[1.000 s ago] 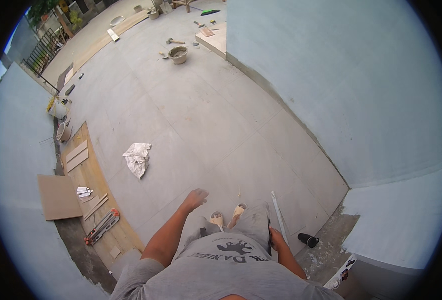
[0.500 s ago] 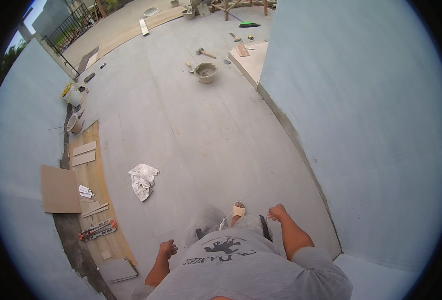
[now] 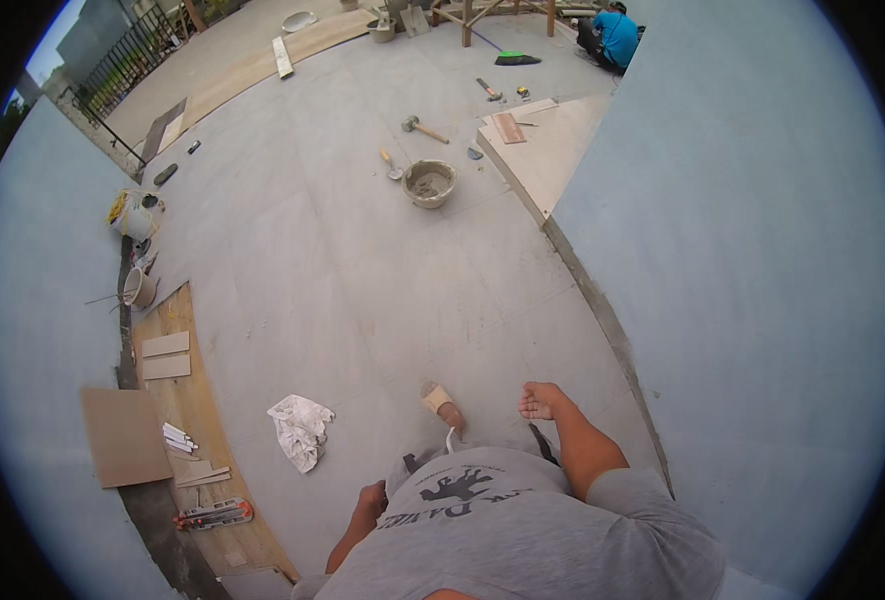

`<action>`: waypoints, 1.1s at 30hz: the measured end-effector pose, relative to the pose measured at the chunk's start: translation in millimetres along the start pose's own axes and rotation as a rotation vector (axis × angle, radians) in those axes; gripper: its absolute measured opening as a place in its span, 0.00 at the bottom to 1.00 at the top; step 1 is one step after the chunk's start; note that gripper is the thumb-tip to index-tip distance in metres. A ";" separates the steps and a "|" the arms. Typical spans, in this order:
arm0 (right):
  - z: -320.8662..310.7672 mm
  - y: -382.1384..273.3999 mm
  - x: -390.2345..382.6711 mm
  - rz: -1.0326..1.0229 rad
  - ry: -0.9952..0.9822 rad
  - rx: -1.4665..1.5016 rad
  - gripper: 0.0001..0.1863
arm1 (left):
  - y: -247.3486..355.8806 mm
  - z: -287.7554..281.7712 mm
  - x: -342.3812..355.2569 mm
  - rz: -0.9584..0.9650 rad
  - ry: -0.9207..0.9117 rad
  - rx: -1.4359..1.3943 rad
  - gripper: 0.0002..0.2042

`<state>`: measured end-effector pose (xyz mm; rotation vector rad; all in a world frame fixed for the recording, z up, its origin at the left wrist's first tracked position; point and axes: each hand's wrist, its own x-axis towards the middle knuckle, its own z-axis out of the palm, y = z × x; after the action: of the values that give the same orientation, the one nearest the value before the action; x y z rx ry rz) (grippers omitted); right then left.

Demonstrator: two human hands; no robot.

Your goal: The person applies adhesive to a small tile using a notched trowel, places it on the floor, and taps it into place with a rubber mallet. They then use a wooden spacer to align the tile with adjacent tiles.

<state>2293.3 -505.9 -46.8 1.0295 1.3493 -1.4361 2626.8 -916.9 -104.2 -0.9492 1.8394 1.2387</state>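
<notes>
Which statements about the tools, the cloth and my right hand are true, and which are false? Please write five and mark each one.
1. A white cloth lies on the grey floor. True.
2. The right hand is gripping the mallet. False: the mallet lies on the floor, well away from the hand.
3. The round basin has a grey mix in it. True.
4. The trowel is inside the basin. False: it lies on the floor beside it.
5. A person in a blue top is at the far end. True.
</notes>
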 end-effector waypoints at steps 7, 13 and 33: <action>16.2 -92.4 49.3 -0.137 0.350 -0.324 0.12 | 208.2 -179.8 106.0 -0.034 0.133 -0.641 0.24; 70.7 -220.9 117.8 -0.112 0.296 -0.284 0.11 | 327.2 -251.1 203.3 0.030 0.152 -0.645 0.25; 383.3 -703.3 257.5 -0.441 0.134 -0.470 0.12 | 460.1 -470.5 388.3 -0.301 0.056 -0.430 0.26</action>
<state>1547.6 -893.6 -86.1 0.5453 1.9842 -1.2695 1970.7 -1308.5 -110.4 -1.4472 1.4234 1.4500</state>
